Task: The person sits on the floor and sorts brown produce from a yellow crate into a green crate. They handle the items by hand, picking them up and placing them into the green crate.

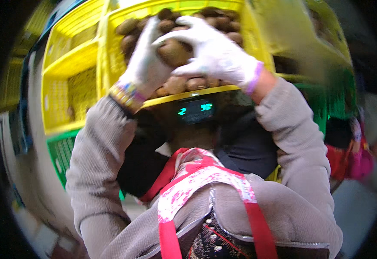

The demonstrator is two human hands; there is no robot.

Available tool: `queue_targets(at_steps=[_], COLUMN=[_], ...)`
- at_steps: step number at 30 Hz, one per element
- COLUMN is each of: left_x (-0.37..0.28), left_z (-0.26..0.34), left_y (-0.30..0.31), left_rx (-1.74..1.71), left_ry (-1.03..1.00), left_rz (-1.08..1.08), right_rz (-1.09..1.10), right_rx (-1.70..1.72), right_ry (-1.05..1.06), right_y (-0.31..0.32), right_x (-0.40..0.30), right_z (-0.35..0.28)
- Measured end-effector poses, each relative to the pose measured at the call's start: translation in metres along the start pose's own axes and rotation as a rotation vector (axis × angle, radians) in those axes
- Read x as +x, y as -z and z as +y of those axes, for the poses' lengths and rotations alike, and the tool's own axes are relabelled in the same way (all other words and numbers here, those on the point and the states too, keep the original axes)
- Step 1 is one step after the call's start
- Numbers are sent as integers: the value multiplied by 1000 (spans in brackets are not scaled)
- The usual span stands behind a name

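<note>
Both my hands wear white gloves and are over a yellow plastic crate [254,48] of brown, rounded fruit that look like kiwifruit. My right hand [219,53] curls its fingers and thumb around one large brown fruit [174,52]. On that fruit's other side is my left hand [148,60], its fingers pointing to the far side of the crate. Whether the left hand also grips the fruit is unclear, since its thumb side is hidden and blurred. More brown fruit [175,84] lie along the crate's near wall, below my hands.
A digital scale display [195,110] with lit green digits stands at the crate's near edge. Yellow crates [72,71] with few fruit are at left, above a green crate [62,152]. Another yellow crate [331,35] is at right, blurred, beside a green one [340,87].
</note>
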State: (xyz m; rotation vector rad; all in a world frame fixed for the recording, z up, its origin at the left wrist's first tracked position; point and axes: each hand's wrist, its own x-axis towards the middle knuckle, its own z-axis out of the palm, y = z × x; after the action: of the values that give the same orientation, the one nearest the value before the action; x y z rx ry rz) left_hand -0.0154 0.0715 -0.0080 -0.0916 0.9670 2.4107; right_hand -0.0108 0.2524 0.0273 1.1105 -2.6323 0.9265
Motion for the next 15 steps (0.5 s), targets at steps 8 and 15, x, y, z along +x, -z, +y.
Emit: queue_targets(at_steps=[8,15], left_x=[-20,6], left_z=[4,14], left_y=[-49,32], left_rx=[-87,647], left_ry=[226,35], left_rz=[-210,120], right_rz=[44,246], right_rx=[-20,-74], right_ry=[-148,-888], right_y=[53,150], right_x=[-26,-205], right_z=[-4,16])
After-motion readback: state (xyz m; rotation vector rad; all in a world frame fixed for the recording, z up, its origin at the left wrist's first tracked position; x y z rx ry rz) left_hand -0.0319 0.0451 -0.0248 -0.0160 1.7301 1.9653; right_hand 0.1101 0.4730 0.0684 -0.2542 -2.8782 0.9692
